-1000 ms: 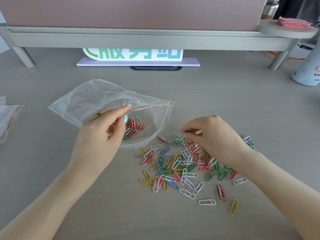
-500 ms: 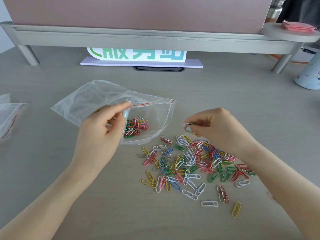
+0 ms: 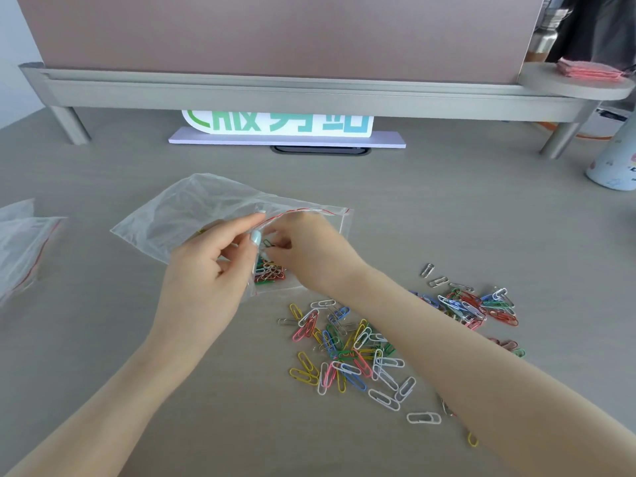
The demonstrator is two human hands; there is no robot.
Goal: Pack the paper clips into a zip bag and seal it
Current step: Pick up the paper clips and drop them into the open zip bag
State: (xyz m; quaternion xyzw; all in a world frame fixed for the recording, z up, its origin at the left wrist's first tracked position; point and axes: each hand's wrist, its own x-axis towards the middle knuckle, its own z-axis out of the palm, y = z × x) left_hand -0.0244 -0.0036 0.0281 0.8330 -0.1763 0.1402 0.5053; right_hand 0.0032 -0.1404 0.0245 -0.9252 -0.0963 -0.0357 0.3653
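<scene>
A clear zip bag (image 3: pixel 192 215) with a red seal line lies on the grey desk, its mouth facing right. My left hand (image 3: pixel 210 273) pinches the upper lip of the mouth and holds it lifted. My right hand (image 3: pixel 309 256) reaches into the mouth and pinches a few paper clips (image 3: pixel 268 243), one of them green. A small heap of coloured clips (image 3: pixel 270 271) lies inside the bag. Many loose coloured paper clips (image 3: pixel 347 352) are scattered on the desk below and to the right of my right forearm.
More clear zip bags (image 3: pixel 20 242) lie at the left edge. A raised grey shelf (image 3: pixel 309 94) spans the back, with a sign (image 3: pixel 278 123) under it. A pale bottle (image 3: pixel 616 160) stands at the far right. Pink cloths (image 3: pixel 585 68) rest on the shelf's round end.
My right hand lifted a few clips from the pile and moved left into the bag's mouth. My left hand kept the bag's lip raised.
</scene>
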